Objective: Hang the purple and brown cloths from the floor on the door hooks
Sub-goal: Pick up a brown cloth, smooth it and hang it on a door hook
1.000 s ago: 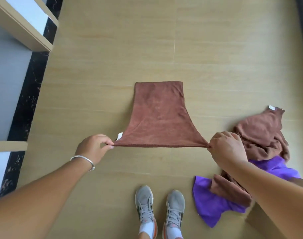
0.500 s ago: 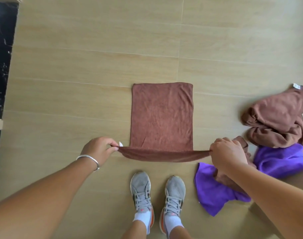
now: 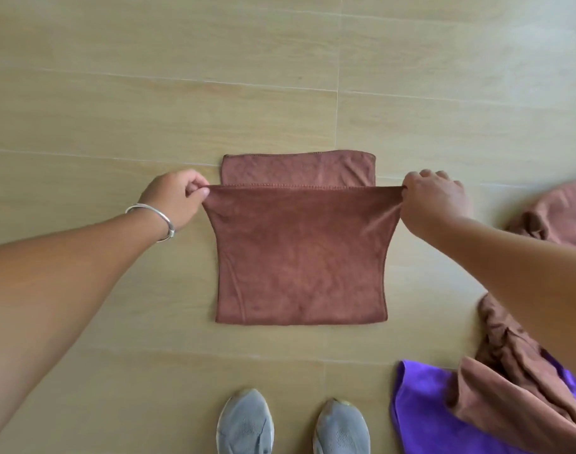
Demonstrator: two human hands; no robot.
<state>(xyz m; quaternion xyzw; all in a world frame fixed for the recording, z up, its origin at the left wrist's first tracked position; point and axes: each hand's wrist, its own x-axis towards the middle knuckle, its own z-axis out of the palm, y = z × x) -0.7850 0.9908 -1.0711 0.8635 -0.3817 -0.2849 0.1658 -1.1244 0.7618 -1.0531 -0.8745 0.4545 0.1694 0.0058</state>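
A brown cloth [image 3: 299, 257] lies on the wooden floor in front of my feet, doubled over on itself. My left hand [image 3: 176, 198] pinches its upper left corner and my right hand [image 3: 434, 199] pinches its upper right corner, stretching the top edge taut. A strip of the lower layer shows beyond that edge. A purple cloth [image 3: 420, 417] lies crumpled at the lower right, with another brown cloth [image 3: 515, 378] heaped on it. A third brown cloth [image 3: 561, 217] shows at the right edge. No door or hooks are in view.
My two grey shoes [image 3: 293, 424] stand just below the folded cloth. Pale wood-look floor tiles [image 3: 149, 109] fill the view. A silver bangle [image 3: 155, 221] sits on my left wrist.
Both hands have carried the near edge of the brown cloth forward and away from my feet, folding it over itself. The view has tilted down, and the dark strip at the left has left the frame.
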